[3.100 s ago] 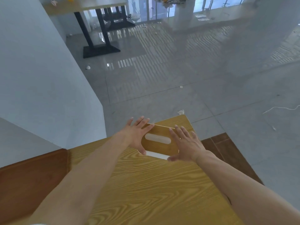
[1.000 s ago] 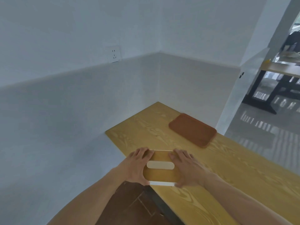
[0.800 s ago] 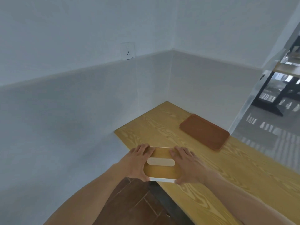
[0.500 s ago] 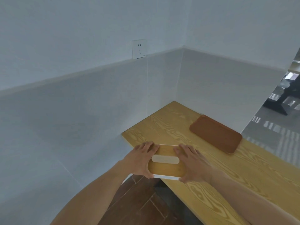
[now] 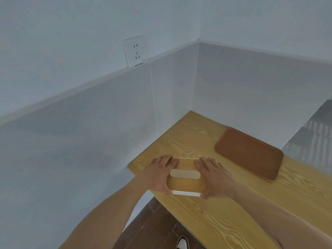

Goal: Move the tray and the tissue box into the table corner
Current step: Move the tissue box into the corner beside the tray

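Observation:
The tissue box [image 5: 185, 184] has a wooden top with a pale oval slot and white sides. My left hand [image 5: 158, 175] grips its left end and my right hand [image 5: 213, 177] grips its right end. I hold it over the near left edge of the light wooden table [image 5: 224, 212]. Whether it touches the tabletop I cannot tell. The brown tray [image 5: 249, 152] lies flat on the table to the right, against the far wall. The table corner [image 5: 191, 117], where the two walls meet, lies beyond the box.
White walls close the table on the left and far sides, with a power socket [image 5: 135, 50] on the left wall. Dark brown floor tiles and a shoe [image 5: 182, 242] show below the table's near edge. Grey floor lies at far right.
I have carried the box from the far end of the table to this end, turning toward the walled corner. Over the last second the box has drifted closer to the corner; the tray has stayed put.

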